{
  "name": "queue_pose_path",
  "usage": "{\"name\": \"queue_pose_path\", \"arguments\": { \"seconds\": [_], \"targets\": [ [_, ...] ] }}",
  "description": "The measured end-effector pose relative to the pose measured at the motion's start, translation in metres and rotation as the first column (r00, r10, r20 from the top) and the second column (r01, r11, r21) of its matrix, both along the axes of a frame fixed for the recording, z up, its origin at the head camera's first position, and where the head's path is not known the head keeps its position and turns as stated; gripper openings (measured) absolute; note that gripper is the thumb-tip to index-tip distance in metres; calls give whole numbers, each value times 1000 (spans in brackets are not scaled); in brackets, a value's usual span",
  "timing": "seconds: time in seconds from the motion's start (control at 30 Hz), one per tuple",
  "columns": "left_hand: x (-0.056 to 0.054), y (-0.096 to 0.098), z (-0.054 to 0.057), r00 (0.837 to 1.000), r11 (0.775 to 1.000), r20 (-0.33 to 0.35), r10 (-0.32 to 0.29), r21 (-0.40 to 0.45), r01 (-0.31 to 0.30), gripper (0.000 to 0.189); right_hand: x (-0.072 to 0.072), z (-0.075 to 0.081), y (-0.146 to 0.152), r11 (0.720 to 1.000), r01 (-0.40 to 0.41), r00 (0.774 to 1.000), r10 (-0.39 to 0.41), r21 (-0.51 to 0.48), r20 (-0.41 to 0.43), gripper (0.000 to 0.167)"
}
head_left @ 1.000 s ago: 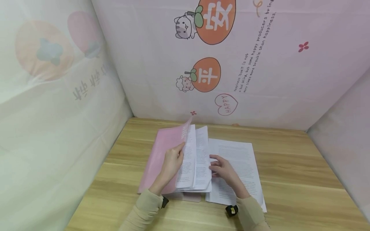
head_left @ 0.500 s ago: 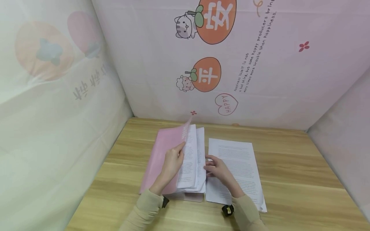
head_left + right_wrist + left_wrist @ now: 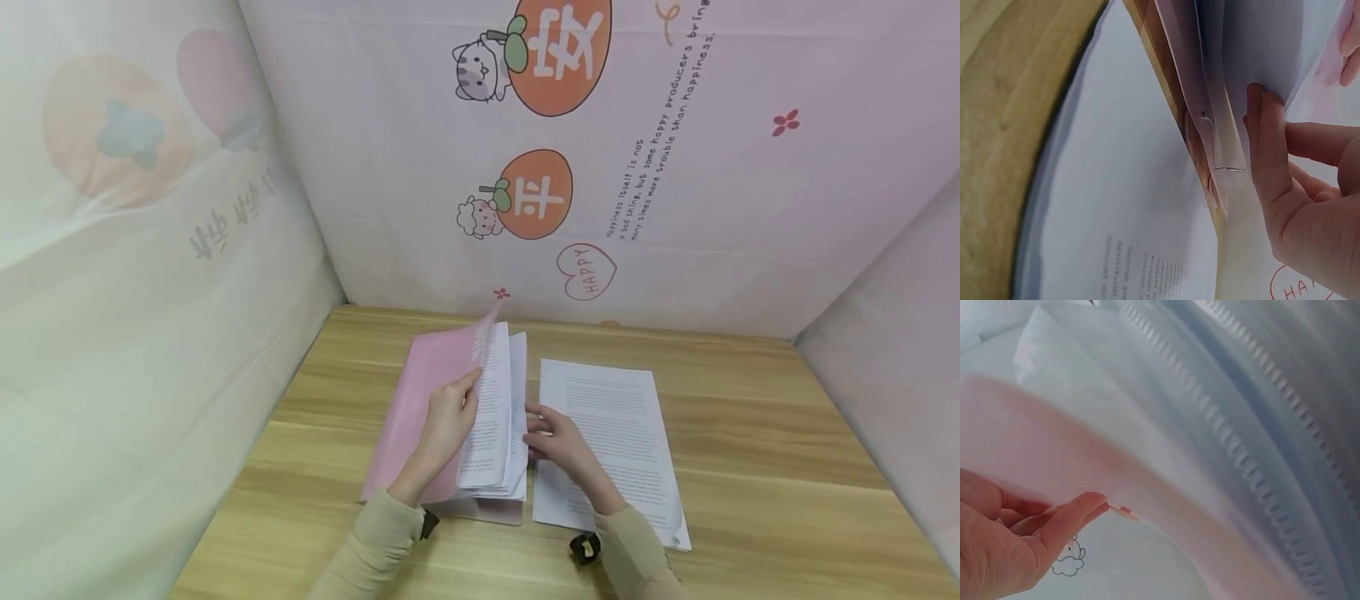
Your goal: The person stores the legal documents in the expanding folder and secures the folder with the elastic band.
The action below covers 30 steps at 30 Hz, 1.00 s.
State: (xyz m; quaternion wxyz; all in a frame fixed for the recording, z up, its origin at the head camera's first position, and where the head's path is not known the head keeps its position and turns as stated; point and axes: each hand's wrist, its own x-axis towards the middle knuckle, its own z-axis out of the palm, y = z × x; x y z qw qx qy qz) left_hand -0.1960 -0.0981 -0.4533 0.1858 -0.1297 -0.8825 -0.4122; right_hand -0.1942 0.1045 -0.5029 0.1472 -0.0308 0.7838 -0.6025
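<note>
A pink folder (image 3: 431,367) lies on the table left of centre, its front cover lifted and several printed sheets (image 3: 491,425) showing inside. My left hand (image 3: 447,417) pinches the free edge of that cover; the left wrist view shows thumb and fingers on the pink cover (image 3: 1066,437), with clear hole-punched sleeves (image 3: 1229,437) fanned out behind it. At the right edge of the inner sheets, my right hand (image 3: 566,450) pinches a white page (image 3: 1266,44) between thumb and fingers. Next to the folder, partly under the right forearm, lies a stack of printed paper (image 3: 626,442).
The wood-grain table (image 3: 780,467) runs on to the right of the paper stack. A printed cloth wall (image 3: 420,167) rises behind the table, with further cloth at both sides. Black straps circle both wrists.
My right hand has moved left, taking the right-hand pages in the folder with it, so a gap now shows between folder and stack. My left hand has stayed in place.
</note>
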Motion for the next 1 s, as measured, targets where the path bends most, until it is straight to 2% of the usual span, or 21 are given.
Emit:
{"name": "queue_pose_path", "arguments": {
  "seconds": [0.27, 0.53, 1.0],
  "targets": [
    [1, -1, 2, 1000, 1000, 0, 6, -3, -6, 39, 0, 1, -5, 999, 42, 999, -42, 21, -9, 57],
    [1, -2, 2, 1000, 1000, -4, -6, 20, 6, 39, 0, 2, -10, 1000, -20, 999, 19, -9, -32, 57],
    [1, -2, 2, 1000, 999, -15, 0, 37, 0, 40, -5, -4, -24, 999, -20, 999, 23, 50, -48, 52]
  ]
}}
